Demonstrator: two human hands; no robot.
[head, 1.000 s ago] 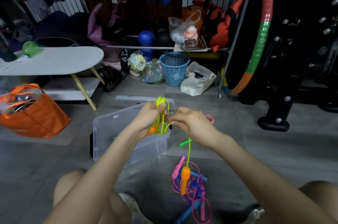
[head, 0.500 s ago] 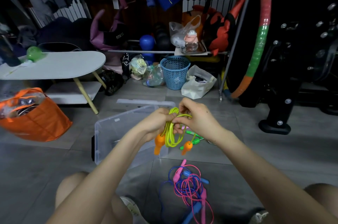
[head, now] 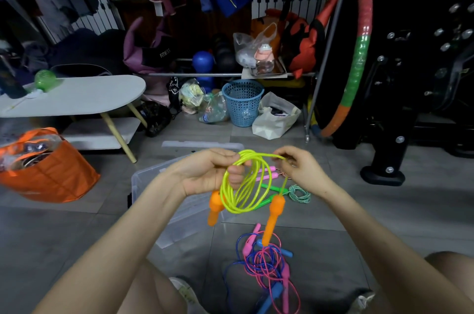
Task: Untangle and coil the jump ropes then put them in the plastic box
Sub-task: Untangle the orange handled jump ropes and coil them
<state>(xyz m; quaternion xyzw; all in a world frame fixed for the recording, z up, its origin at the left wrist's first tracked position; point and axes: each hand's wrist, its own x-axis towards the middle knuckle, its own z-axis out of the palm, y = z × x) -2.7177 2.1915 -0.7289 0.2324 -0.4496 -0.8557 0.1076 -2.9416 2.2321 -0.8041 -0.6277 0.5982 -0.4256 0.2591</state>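
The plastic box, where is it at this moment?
In the head view, the clear plastic box lies on the floor left of centre, partly behind the left hand and forearm, with the orange bag further left.

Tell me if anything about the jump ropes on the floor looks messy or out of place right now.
The pink and blue ropes lie tangled in one heap on the floor tiles, cords looped through each other, uncoiled. The yellow-green rope held above them is neatly looped, its orange handles dangling.
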